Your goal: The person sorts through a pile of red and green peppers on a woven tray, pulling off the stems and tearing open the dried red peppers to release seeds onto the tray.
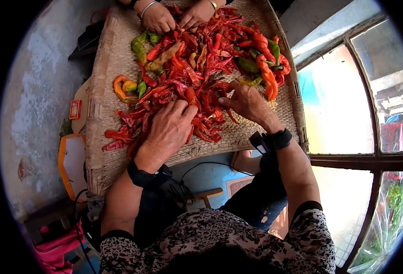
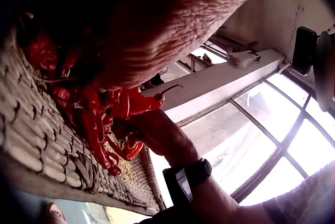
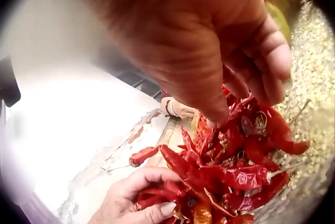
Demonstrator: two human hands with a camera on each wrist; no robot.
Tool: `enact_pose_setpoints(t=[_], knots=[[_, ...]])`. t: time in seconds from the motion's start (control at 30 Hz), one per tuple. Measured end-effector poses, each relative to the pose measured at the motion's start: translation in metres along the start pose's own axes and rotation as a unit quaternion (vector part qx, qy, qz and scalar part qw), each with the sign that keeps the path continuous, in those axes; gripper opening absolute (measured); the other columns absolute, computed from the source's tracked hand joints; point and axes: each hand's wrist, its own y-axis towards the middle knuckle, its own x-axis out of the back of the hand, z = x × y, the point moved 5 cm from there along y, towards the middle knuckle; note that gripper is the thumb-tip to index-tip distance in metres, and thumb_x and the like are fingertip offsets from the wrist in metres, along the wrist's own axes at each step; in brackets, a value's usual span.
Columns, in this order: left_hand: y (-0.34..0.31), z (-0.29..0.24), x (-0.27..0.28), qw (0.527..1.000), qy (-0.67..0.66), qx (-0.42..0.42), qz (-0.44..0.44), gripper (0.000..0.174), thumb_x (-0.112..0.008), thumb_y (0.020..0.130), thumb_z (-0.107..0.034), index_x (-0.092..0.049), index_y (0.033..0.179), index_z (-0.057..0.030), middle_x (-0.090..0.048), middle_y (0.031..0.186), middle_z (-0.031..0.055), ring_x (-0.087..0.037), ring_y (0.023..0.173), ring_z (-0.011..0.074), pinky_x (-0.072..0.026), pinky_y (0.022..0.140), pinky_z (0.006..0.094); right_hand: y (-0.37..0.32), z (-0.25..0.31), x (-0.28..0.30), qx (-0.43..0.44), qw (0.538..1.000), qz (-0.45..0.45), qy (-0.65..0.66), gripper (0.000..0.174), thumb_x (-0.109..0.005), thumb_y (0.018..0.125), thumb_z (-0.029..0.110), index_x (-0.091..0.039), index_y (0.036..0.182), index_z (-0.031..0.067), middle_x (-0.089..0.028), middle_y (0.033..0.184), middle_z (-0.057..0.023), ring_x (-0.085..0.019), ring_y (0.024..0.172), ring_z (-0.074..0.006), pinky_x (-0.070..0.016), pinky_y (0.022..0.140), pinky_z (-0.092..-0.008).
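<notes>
Left hand (image 1: 171, 123) gripping red chillies (image 3: 157, 192), we had our right hand (image 1: 251, 106), grip loosely parted, closest to a slim pod (image 1: 232, 117) slanting near-right!

Red peppers (image 1: 187, 73) look glossy, the woven tray (image 1: 114, 59) rough.

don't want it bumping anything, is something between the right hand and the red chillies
Nothing visible. The right hand is over the right edge of the red chillies; the left hand holds some on the other side, not between, and the other person's hands are at the tray's far end.
</notes>
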Motion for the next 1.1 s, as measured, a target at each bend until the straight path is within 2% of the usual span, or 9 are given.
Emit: enact_pose_setpoints(t=[0.17,0.5,0.57,0.63,0.7,0.77,0.83,0.9,1.1], knots=[[0.0,0.001,-0.001,1.0,0.002,0.001,-0.006,0.037,-0.064,0.075,0.0,-0.055,0.111,-0.0004,-0.052,0.105,0.0135,-0.055,0.099,0.0304,-0.05,0.083,0.0402,0.001,-0.003,-0.023,0.019,0.996,-0.027,-0.085,0.034,-0.069,0.083,0.019,-0.058,0.109,0.0019,-0.062,0.075,-0.0214,-0.062,0.074,-0.0386,-0.05,0.065,-0.0409],[0.002,0.004,0.01,0.998,0.001,0.029,-0.052,0.033,-0.066,0.081,-0.004,-0.06,0.114,-0.002,-0.054,0.115,0.0142,-0.058,0.101,0.0317,-0.0517,0.083,0.0409,-0.011,0.02,0.051,0.053,0.996,-0.013,0.063,0.016,-0.064,0.089,0.016,-0.066,0.093,0.0005,-0.066,0.08,-0.0104,-0.063,0.073,-0.0201,-0.0498,0.066,-0.0339],[0.003,0.001,0.012,0.998,0.007,0.022,-0.065,0.034,-0.066,0.081,-0.004,-0.06,0.115,-0.0022,-0.054,0.116,0.0141,-0.058,0.101,0.0314,-0.0518,0.082,0.0407,-0.007,0.01,0.054,-0.014,0.981,0.008,0.195,0.027,-0.063,0.092,0.024,-0.065,0.101,-0.001,-0.066,0.079,-0.0067,-0.062,0.074,-0.0158,-0.0508,0.067,-0.0331],[0.005,-0.001,0.016,0.997,0.01,0.032,-0.072,0.033,-0.067,0.081,-0.005,-0.061,0.113,-0.0022,-0.054,0.113,0.0132,-0.059,0.099,0.0314,-0.0516,0.081,0.0401,0.0,0.005,0.06,0.036,0.906,-0.156,0.392,0.06,-0.063,0.093,0.034,-0.044,0.137,-0.0022,-0.066,0.099,-0.0119,-0.065,0.089,-0.0175,-0.0541,0.076,-0.0329],[0.005,0.0,0.016,0.997,0.006,0.033,-0.074,0.031,-0.067,0.08,-0.004,-0.061,0.111,-0.002,-0.054,0.11,0.0129,-0.058,0.097,0.0313,-0.0512,0.08,0.0401,0.004,0.004,0.067,0.098,0.931,-0.255,0.242,0.069,-0.062,0.093,0.038,-0.035,0.143,-0.0003,-0.064,0.11,-0.0178,-0.065,0.096,-0.0247,-0.0545,0.079,-0.0354],[0.005,0.001,0.017,0.997,0.004,0.033,-0.075,0.03,-0.067,0.079,-0.003,-0.062,0.109,-0.0018,-0.055,0.107,0.0126,-0.058,0.096,0.0312,-0.0508,0.08,0.04,0.001,0.011,0.057,0.126,0.958,-0.256,0.034,0.064,-0.061,0.092,0.041,-0.044,0.137,-0.0021,-0.064,0.112,-0.0208,-0.065,0.098,-0.0301,-0.0543,0.081,-0.0383],[0.005,0.001,0.018,0.997,-0.003,0.037,-0.064,0.027,-0.067,0.078,-0.002,-0.062,0.105,-0.0008,-0.054,0.102,0.0125,-0.058,0.093,0.031,-0.0502,0.077,0.0402,-0.001,0.024,0.036,0.117,0.98,-0.087,0.135,0.047,-0.059,0.092,0.041,-0.063,0.11,-0.0025,-0.066,0.101,-0.0203,-0.066,0.091,-0.0324,-0.0534,0.076,-0.0409],[0.006,0.002,0.019,0.997,-0.003,0.034,-0.072,0.027,-0.068,0.078,-0.001,-0.062,0.105,-0.0006,-0.054,0.101,0.0125,-0.058,0.092,0.031,-0.05,0.077,0.0403,-0.007,0.036,0.016,0.153,0.988,-0.004,0.028,0.043,-0.06,0.092,0.042,-0.064,0.104,0.0005,-0.066,0.096,-0.0201,-0.065,0.088,-0.0346,-0.0526,0.074,-0.0412],[0.005,0.002,0.017,0.997,-0.007,0.03,-0.065,0.031,-0.068,0.078,-0.002,-0.061,0.108,-0.0007,-0.055,0.103,0.0122,-0.058,0.094,0.0308,-0.0502,0.078,0.0397,-0.008,0.03,-0.005,0.042,0.993,0.113,-0.004,0.04,-0.07,0.086,0.03,-0.056,0.113,0.0032,-0.067,0.086,-0.0172,-0.066,0.079,-0.0311,-0.052,0.07,-0.0399]])
